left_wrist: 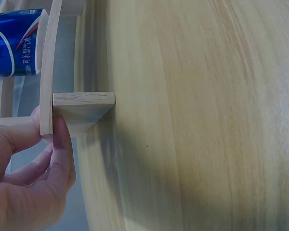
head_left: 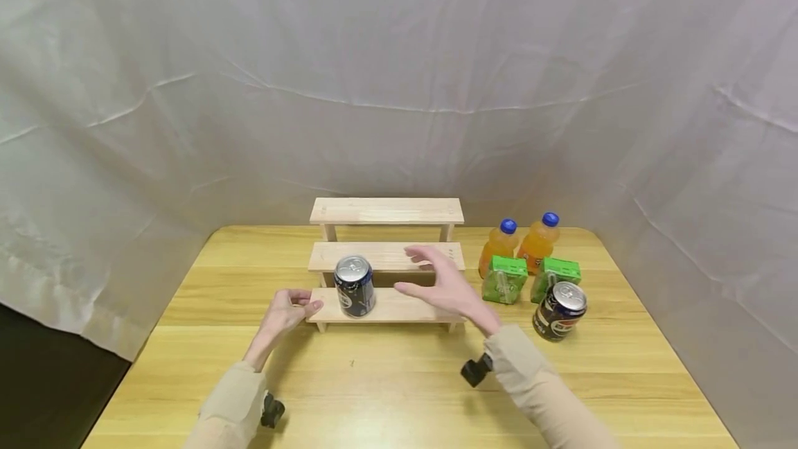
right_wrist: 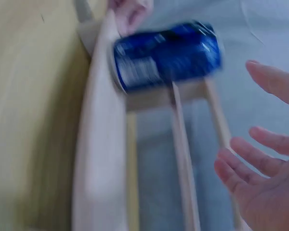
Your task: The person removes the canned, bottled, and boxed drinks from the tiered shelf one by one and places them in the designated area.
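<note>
A dark blue soda can (head_left: 354,288) stands upright on the lowest step of a three-tier wooden rack (head_left: 405,305), left of its middle. My left hand (head_left: 288,312) pinches the left end of that lowest board between thumb and fingers, as the left wrist view shows close up. To the right of the can, my right hand (head_left: 444,284) hovers over the rack with fingers spread and nothing in them. In the right wrist view the can (right_wrist: 168,57) looks blurred, apart from the right hand (right_wrist: 267,178).
Right of the rack stand two orange drink bottles (head_left: 541,241) with blue caps, two green cartons (head_left: 505,279) and another soda can (head_left: 560,312). All rest on the wooden table (head_left: 399,393). A pale curtain (head_left: 399,75) hangs behind and at both sides.
</note>
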The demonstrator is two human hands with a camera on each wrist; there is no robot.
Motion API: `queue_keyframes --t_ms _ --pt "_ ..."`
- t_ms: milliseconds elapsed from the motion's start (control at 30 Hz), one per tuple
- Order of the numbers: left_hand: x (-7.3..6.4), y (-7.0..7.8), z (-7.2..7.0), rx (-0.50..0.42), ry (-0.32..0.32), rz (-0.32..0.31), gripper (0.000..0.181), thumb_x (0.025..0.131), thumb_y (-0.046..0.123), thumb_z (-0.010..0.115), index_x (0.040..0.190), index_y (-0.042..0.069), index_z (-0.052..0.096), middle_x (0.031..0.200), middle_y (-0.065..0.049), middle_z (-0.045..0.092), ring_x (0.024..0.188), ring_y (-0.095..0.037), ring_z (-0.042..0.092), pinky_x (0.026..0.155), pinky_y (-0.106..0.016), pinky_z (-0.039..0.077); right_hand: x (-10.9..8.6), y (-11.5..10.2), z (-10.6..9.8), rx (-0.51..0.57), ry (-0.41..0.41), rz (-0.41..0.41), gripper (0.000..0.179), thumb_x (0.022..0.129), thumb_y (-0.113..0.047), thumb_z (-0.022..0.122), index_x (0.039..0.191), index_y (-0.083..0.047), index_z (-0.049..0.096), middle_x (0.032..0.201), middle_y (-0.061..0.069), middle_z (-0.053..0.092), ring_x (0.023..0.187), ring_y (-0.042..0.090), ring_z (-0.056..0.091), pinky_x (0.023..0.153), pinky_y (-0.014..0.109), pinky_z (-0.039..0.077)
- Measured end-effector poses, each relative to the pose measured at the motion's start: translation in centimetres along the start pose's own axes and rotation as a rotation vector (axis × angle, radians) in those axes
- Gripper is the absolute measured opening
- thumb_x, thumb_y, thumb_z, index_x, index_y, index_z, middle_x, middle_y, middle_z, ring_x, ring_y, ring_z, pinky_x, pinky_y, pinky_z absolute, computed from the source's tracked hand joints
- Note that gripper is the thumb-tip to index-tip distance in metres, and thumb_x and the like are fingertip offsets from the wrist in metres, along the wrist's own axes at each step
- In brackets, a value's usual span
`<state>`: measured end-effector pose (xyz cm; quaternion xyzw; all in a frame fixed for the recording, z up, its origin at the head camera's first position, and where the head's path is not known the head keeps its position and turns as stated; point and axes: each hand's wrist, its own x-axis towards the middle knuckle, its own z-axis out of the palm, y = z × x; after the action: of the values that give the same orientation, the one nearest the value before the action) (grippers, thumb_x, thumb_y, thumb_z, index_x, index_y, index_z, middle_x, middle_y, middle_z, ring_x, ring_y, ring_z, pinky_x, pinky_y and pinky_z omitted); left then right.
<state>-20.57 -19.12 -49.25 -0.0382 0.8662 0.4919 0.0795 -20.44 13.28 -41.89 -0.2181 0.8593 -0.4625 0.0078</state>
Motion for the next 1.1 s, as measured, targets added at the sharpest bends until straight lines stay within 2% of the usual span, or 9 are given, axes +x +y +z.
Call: queue_keyframes --t_ms 133,300,567,700,833,967,1100 --pt "-0.1 0.1 -0.1 -0.001 -0.002 0.002 0.047 0.092 0.015 0.072 0.124 -0.017 0.059 0.115 -0.032 0.066 0.1 -0.031 0.066 0.08 -0.03 0.057 1.5 -0.6 3.0 0.057 -0.027 0.032 0.077 0.083 -0.033 0.081 0.146 -0.006 0.047 0.148 0.014 0.053 0.134 0.033 0.053 0.113 0.057 0.042" --pt "0.0 0.0 -0.1 -0.002 -0.003 -0.003 0.048 0.093 0.015 0.071 0.125 -0.017 0.058 0.117 -0.032 0.065 0.103 -0.033 0.065 0.085 -0.034 0.058 2.9 -1.0 5.6 0.122 -0.042 -0.019 0.075 0.082 -0.026 0.084 0.145 -0.006 0.047 0.145 0.014 0.056 0.131 0.033 0.055 0.113 0.054 0.043" --pt "0.0 -0.1 -0.2 0.001 0.008 0.006 0.045 0.092 0.014 0.071 0.124 -0.016 0.059 0.115 -0.032 0.067 0.1 -0.031 0.066 0.077 -0.024 0.055 3.9 -1.3 8.3 0.094 -0.004 -0.073 0.075 0.079 -0.028 0.086 0.142 -0.013 0.048 0.132 0.006 0.062 0.117 0.021 0.06 0.105 0.045 0.049" --pt "0.0 -0.2 -0.3 0.001 0.004 0.007 0.046 0.093 0.015 0.071 0.124 -0.016 0.059 0.116 -0.032 0.066 0.102 -0.032 0.066 0.081 -0.029 0.057 4.2 -1.5 8.9 0.083 0.037 -0.101 0.071 0.079 -0.025 0.086 0.139 -0.012 0.051 0.128 0.006 0.065 0.112 0.019 0.064 0.1 0.035 0.052" --pt "0.0 -0.2 -0.4 -0.002 0.001 0.012 0.047 0.093 0.015 0.071 0.124 -0.017 0.059 0.116 -0.032 0.066 0.103 -0.033 0.066 0.084 -0.034 0.058 4.0 -1.7 8.9 0.081 0.076 -0.114 0.067 0.077 -0.021 0.088 0.135 -0.012 0.056 0.124 0.007 0.068 0.109 0.02 0.067 0.096 0.032 0.055" --pt "-0.1 -0.4 -0.3 0.003 -0.004 0.015 0.046 0.093 0.016 0.072 0.124 -0.016 0.059 0.116 -0.032 0.067 0.104 -0.034 0.066 0.087 -0.039 0.059 3.0 -2.0 8.2 0.08 0.104 -0.101 0.064 0.074 -0.019 0.089 0.13 -0.013 0.06 0.122 0.005 0.07 0.108 0.019 0.067 0.095 0.033 0.055" --pt "-0.1 -0.4 -0.1 -0.001 -0.017 0.027 0.047 0.093 0.018 0.071 0.124 -0.016 0.059 0.116 -0.031 0.066 0.104 -0.034 0.066 0.09 -0.041 0.058 1.6 -2.3 6.6 0.102 0.147 -0.105 0.064 0.073 -0.016 0.09 0.129 -0.013 0.061 0.12 0.006 0.07 0.107 0.02 0.066 0.093 0.037 0.056"
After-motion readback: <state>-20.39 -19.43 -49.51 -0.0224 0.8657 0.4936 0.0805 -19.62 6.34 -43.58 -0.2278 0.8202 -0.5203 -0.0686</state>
